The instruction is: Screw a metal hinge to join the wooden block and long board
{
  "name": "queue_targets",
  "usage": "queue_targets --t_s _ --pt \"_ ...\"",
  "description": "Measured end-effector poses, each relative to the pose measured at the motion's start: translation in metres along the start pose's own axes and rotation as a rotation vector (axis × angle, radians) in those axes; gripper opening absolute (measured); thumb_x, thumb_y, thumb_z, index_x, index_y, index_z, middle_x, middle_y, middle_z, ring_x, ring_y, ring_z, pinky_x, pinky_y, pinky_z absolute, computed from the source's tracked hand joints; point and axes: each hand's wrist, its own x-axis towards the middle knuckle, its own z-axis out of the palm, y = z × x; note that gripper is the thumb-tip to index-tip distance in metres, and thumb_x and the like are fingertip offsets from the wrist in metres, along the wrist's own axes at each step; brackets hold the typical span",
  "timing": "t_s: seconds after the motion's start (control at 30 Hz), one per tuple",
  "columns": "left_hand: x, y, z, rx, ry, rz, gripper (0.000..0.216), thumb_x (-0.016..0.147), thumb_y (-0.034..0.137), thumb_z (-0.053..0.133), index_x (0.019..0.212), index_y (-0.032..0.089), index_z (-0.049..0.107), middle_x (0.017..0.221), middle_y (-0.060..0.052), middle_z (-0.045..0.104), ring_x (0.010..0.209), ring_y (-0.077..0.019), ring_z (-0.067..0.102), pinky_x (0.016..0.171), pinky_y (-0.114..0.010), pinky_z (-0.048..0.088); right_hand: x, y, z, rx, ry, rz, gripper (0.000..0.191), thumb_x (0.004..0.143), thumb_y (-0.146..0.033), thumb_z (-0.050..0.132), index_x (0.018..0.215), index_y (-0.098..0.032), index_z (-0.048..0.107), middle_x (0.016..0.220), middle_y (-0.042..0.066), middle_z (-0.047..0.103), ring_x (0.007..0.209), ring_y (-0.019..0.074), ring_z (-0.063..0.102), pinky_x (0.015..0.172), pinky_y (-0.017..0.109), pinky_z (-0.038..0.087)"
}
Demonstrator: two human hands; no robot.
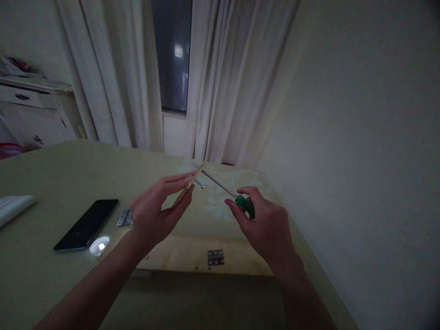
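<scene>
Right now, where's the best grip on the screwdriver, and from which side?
Likely the green handle, from the right, where the right hand holds it: it's thicker than the slim shaft, which slants away left toward the thin wooden piece in the left hand.

Green table [103, 169]: phone [86, 225], wooden board [178, 256], white item [15, 207], seemingly metal hinge [122, 218].
</scene>
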Motion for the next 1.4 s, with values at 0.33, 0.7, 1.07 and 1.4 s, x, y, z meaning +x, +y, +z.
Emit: queue_targets --t_s 0.33,0.7,1.07,1.4 --pt "0.0 -0.001 0.003 -0.063 -0.004 -0.032 0.033 0.088 0.006 0.078 0.115 0.024 0.075 0.116 -0.005 0.082 0.1 -0.0196 0.081 0.089 -0.031 0.067 0.005 0.004 -0.005 0.042 -0.142 -0.019 0.019 0.107 -0.039 0.054 0.101 -0.022 0.059 0.093 0.005 0.071 0.084 0.0216 0.067 0.073 0.03 0.045" --pt "-0.003 -0.001 0.002 -0.084 -0.099 -0.021 0.041 0.086 0.003 0.078 0.12 0.026 0.072 0.122 -0.004 0.081 0.106 -0.0199 0.08 0.091 -0.03 0.067 0.005 -0.004 -0.007 0.168 -0.334 0.125 0.022 0.098 -0.041 0.065 0.088 -0.021 0.063 0.067 -0.003 0.061 0.06 0.0144 0.056 0.062 0.028 0.036" --pt "0.001 0.002 0.0 -0.086 -0.155 0.038 0.036 0.088 0.003 0.075 0.118 0.022 0.071 0.125 -0.007 0.08 0.106 -0.0196 0.079 0.088 -0.029 0.066 0.005 0.01 0.004 -0.091 -0.281 0.054 0.026 0.102 -0.044 0.066 0.09 -0.02 0.063 0.082 0.003 0.071 0.072 0.0197 0.064 0.065 0.03 0.035" --pt "0.002 0.004 0.001 -0.083 -0.136 0.022 0.039 0.087 0.002 0.076 0.119 0.023 0.07 0.124 -0.006 0.08 0.105 -0.0188 0.08 0.089 -0.028 0.066 0.003 0.003 -0.003 0.054 -0.203 0.131 0.027 0.099 -0.046 0.066 0.089 -0.021 0.063 0.067 -0.002 0.064 0.056 0.0138 0.056 0.059 0.027 0.035"
